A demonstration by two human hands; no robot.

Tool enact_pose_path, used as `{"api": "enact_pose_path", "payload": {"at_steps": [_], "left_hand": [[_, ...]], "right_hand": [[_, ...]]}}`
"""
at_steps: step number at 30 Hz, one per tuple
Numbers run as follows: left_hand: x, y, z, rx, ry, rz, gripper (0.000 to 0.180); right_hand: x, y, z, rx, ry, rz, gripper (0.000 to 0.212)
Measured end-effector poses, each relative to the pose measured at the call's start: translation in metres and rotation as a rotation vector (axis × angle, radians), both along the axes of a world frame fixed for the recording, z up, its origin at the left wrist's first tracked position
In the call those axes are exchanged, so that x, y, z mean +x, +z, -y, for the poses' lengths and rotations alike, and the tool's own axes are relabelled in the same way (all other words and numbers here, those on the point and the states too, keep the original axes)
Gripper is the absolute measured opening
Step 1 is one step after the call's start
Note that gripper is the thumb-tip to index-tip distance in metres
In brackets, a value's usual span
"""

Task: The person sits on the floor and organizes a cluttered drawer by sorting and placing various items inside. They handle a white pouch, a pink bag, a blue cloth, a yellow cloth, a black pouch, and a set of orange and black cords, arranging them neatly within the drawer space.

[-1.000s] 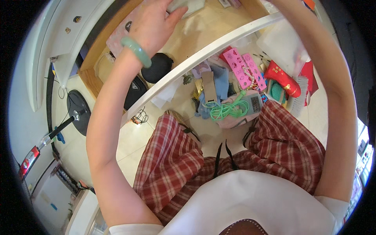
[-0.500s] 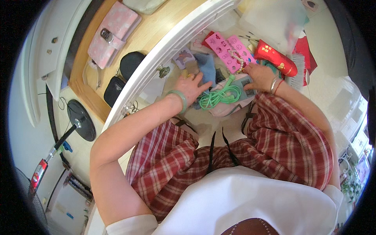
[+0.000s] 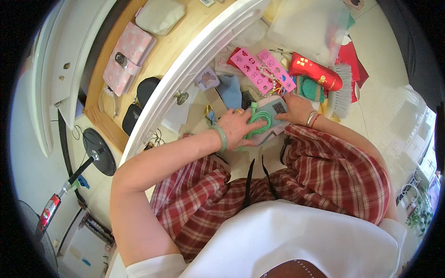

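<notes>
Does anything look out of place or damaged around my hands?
The jumble on the floor looks untidy: pink sheets lie askew, and a red packet slants beside a brush. A green cord lies loosely coiled at your left hand. I see no clear spill or damage.

Premises: a home, by the evidence. An open drawer [image 3: 199,53] holds a pink wallet [image 3: 130,48] and black pouches [image 3: 148,90]; a coiled green cord [image 3: 263,119] and a brush [image 3: 342,90] are near it. Tiled floor [image 3: 359,116]; standing fan [image 3: 49,211] at left. Far right, distorted: apparently a leafy plant [image 3: 419,215].
</notes>
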State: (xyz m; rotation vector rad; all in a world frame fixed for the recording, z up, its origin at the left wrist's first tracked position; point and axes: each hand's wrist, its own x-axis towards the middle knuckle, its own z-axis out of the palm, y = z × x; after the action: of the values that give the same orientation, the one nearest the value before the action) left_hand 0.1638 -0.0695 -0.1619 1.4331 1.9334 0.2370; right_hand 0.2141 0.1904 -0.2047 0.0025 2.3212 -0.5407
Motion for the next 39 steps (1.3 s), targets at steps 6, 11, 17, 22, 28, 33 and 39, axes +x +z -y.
{"api": "enact_pose_path", "payload": {"at_steps": [6,11,17,22,28,33,39], "left_hand": [[0.014,-0.028,0.013,-0.071,0.141,0.278,0.057],[0.0,-0.03,0.017,0.074,0.246,0.405,0.048],[0.002,-0.025,0.009,-0.237,-0.237,0.482,0.039],[0.01,-0.033,0.013,-0.108,-0.249,0.346,0.038],[0.0,-0.009,0.007,0.052,-0.015,0.484,0.032],[-0.042,0.008,-0.029,0.341,0.666,0.435,0.033],[-0.079,0.034,-0.088,0.29,1.1,1.234,0.062]], "right_hand": [[0.022,-0.015,-0.01,-0.172,-0.078,-0.198,0.046],[-0.007,0.016,-0.038,-0.236,-0.364,-0.319,0.022],[-0.005,0.01,-0.027,-0.126,-0.156,-0.021,0.053],[0.02,-0.024,-0.006,-0.042,-0.088,0.022,0.072],[0.016,-0.006,-0.042,-0.23,-0.218,-0.452,0.052],[-0.019,0.059,-0.097,-0.321,-0.543,-0.378,0.041],[-0.052,0.087,-0.104,-0.652,-0.854,-0.271,0.04]]}}
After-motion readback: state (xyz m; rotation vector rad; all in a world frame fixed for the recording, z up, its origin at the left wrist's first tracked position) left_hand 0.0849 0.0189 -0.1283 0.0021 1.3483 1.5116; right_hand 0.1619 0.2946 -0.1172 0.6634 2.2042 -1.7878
